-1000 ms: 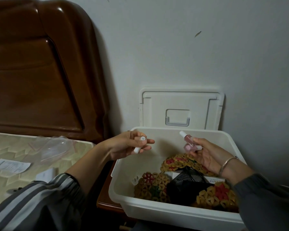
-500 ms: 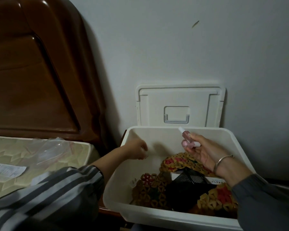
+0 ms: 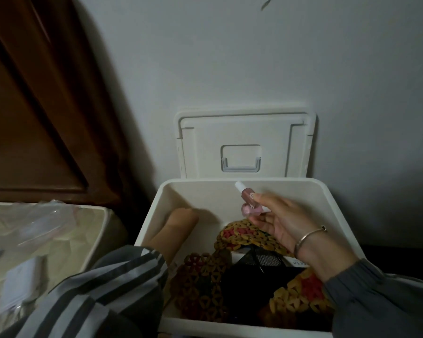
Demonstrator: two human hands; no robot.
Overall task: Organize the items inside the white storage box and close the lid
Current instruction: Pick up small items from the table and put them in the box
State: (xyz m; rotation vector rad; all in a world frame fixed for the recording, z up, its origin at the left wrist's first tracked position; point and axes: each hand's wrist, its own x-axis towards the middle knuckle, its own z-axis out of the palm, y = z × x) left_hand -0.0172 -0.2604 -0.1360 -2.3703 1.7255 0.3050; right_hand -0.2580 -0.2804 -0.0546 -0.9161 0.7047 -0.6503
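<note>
A: Whereas held above the rim a second ago with a small white tube pinched, now reaches deep into the back left corner of the white storage box: left hand, fingers hidden. Cannot tell whether gripping anything.

B: Probably setting the tube down there, then. And the right hand?

A: Hovers over the middle of the box, thumb and fingers pinching pink bottles. Counted: two.

B: Likely next to go in. Rest of the tally?

A: Three woven mats, one black mesh pouch among them, one lid propped upright against the wall behind the box. Not closed yet.
</note>
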